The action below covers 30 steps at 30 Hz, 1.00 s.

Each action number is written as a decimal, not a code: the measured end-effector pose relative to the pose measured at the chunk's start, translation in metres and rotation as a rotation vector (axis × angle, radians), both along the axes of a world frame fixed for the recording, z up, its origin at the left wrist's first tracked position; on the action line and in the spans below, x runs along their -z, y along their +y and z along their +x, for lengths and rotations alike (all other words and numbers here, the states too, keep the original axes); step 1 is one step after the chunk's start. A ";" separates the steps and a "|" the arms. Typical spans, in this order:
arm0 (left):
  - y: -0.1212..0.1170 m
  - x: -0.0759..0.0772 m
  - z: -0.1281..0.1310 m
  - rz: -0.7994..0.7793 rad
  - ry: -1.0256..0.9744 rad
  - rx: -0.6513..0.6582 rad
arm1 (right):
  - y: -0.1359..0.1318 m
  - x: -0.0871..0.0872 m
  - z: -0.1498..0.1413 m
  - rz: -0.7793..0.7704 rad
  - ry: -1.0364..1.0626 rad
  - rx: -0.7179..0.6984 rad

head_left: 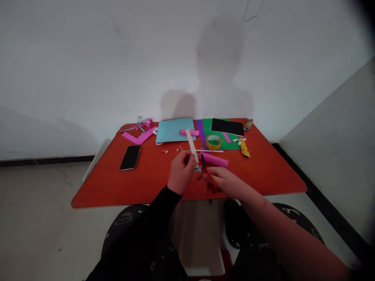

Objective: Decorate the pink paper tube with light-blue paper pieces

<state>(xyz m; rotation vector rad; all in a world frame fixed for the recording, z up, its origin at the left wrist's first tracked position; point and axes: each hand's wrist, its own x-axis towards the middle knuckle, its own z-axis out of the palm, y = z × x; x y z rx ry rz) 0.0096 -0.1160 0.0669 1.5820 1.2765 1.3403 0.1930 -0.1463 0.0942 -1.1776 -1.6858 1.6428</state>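
My left hand is closed around the lower end of a narrow whitish paper strip, which points up and away from me. In my right hand is a pair of scissors with red handles; the dark blade stands close to the strip's lower end. I cannot tell whether the blades touch the strip. Just beyond the scissors lies a rolled pink paper tube. Small blue paper scraps lie between my hands on the table.
On the red table lie a phone, light blue paper, a smaller pink roll, a tape roll, green paper, a black sheet, a yellow object and shredded paper. A wall stands behind.
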 end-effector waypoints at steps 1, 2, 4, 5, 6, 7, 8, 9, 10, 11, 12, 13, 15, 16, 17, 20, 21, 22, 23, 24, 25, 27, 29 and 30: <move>-0.002 -0.002 0.001 0.008 0.027 0.006 | -0.002 -0.002 -0.004 -0.023 0.007 0.011; -0.003 -0.003 0.001 0.019 0.055 0.007 | -0.004 -0.004 -0.008 -0.041 0.007 0.025; -0.005 -0.007 0.002 0.041 0.098 0.001 | -0.006 -0.006 -0.013 -0.063 -0.003 0.049; -0.006 -0.008 0.002 0.050 0.107 -0.008 | -0.006 -0.007 -0.015 -0.064 -0.008 0.055; -0.007 -0.009 0.002 0.054 0.107 -0.015 | -0.005 -0.007 -0.015 -0.052 -0.002 0.071; -0.007 -0.010 0.002 0.054 0.098 -0.020 | -0.004 -0.007 -0.015 -0.027 0.015 0.100; -0.008 -0.011 0.003 0.052 0.084 -0.024 | -0.003 -0.006 -0.015 0.007 0.043 0.146; -0.008 -0.012 0.003 0.047 0.069 -0.023 | -0.002 -0.006 -0.015 0.047 0.077 0.208; -0.009 -0.012 0.003 0.042 0.051 -0.023 | 0.000 -0.004 -0.015 0.088 0.111 0.282; -0.009 -0.013 0.004 0.037 0.037 -0.021 | 0.001 -0.003 -0.015 0.119 0.142 0.352; -0.010 -0.013 0.005 0.032 0.024 -0.020 | 0.003 -0.001 -0.016 0.137 0.168 0.411; -0.010 -0.012 0.005 0.027 0.016 -0.016 | 0.005 0.001 -0.017 0.140 0.194 0.450; -0.012 -0.011 0.007 0.023 0.016 -0.007 | 0.008 0.005 -0.021 0.125 0.247 0.478; -0.012 -0.010 0.008 0.026 0.017 -0.003 | 0.010 0.006 -0.024 0.119 0.272 0.478; -0.013 -0.009 0.008 0.028 0.015 0.005 | 0.011 0.007 -0.025 0.121 0.290 0.476; -0.012 -0.007 0.009 0.015 -0.033 0.026 | 0.015 0.007 -0.027 0.156 0.305 0.493; -0.011 -0.006 0.009 -0.008 -0.070 0.037 | 0.016 0.006 -0.027 0.167 0.300 0.500; -0.010 -0.005 0.009 -0.043 -0.120 0.048 | 0.017 0.006 -0.026 0.175 0.292 0.501; -0.009 -0.005 0.010 -0.088 -0.181 0.062 | 0.019 0.006 -0.025 0.182 0.286 0.496; -0.009 -0.004 0.010 -0.141 -0.251 0.080 | 0.020 0.006 -0.024 0.190 0.280 0.488; -0.008 -0.005 0.010 -0.199 -0.322 0.102 | 0.022 0.006 -0.023 0.201 0.273 0.479; -0.008 -0.006 0.011 -0.302 -0.438 0.147 | 0.024 0.008 -0.022 0.233 0.256 0.470; -0.010 -0.008 0.011 -0.366 -0.497 0.175 | 0.026 0.012 -0.022 0.270 0.232 0.473; -0.011 -0.009 0.011 -0.386 -0.512 0.181 | 0.027 0.014 -0.022 0.288 0.220 0.473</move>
